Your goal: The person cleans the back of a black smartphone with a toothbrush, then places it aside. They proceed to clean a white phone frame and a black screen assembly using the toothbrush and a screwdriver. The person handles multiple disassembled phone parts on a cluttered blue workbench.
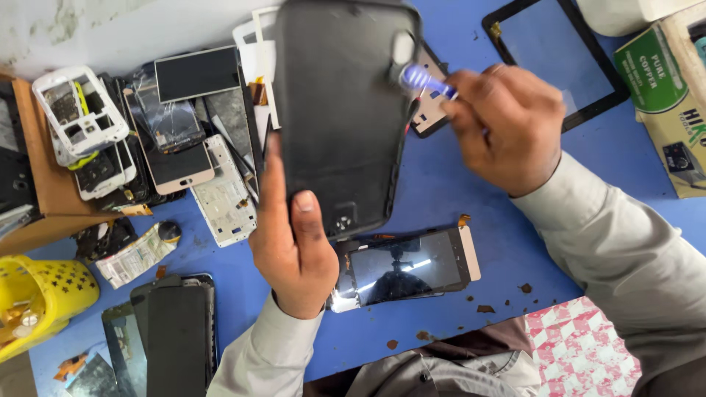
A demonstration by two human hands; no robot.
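- The counter (441, 184) is a flat blue surface, dotted with small brown crumbs near its lower edge; a pale, stained wall runs along the top left corner.
- A black tablet back cover (342, 110) is held up above the middle of the counter, inner side toward the camera, its camera hole near the upper right corner.
- The left hand (294, 246) grips the cover's lower left corner, thumb pressed flat on the inner face and fingers wrapped behind.
- The right hand (504, 129) is closed in a pinch on a blue pry tool (426, 81), whose tip meets the cover just beside the camera hole.
- A brown cardboard tray (44, 184) at the left edge carries a white phone frame (77, 110) and several stacked phones; how many is hard to tell in the clutter.
- A green and tan cardboard box (665, 103) sits at the right edge, its contents hidden.
- A yellow perforated plastic basket (40, 294) lies at the lower left; what it holds is not clear.
- A black touch panel frame (588, 110) lies flat at the top right.
- A phone with a dark screen (404, 268) lies on the counter just below the cover, beside the left hand.
- A dark phone (176, 331) lies at the lower left, near the basket.
- A pink and white checked cloth (581, 353) lies at the bottom right.
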